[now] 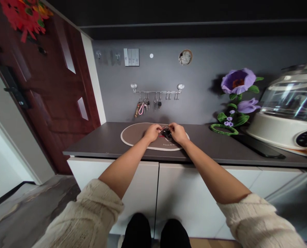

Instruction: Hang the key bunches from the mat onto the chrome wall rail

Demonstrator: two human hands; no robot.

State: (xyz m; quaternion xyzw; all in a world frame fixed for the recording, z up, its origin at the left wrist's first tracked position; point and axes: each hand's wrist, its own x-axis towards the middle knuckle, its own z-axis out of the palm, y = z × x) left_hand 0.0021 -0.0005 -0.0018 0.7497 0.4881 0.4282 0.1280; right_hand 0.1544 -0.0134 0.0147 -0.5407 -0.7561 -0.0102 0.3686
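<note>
Both hands meet over an oval brown mat (133,132) with a pale rim on the grey counter. Between them lies a small dark bunch (167,133) with shiny and red bits, which looks like keys; its details are too small to make out. My left hand (152,133) pinches at its left side, fingertips together near a thin red piece. On the other side, my right hand (178,133) has its fingers closed on the bunch's upper right edge. Above the mat, a wall-mounted hook rail (157,92) carries several hanging keys (145,104), one set with a pink loop.
Purple artificial flowers (238,82) with a green base stand right of the mat. Farther right are a dark flat slab (259,146) and a white appliance (277,127) with a clear top. A dark red door (65,103) is at left; white cabinets (194,196) are below.
</note>
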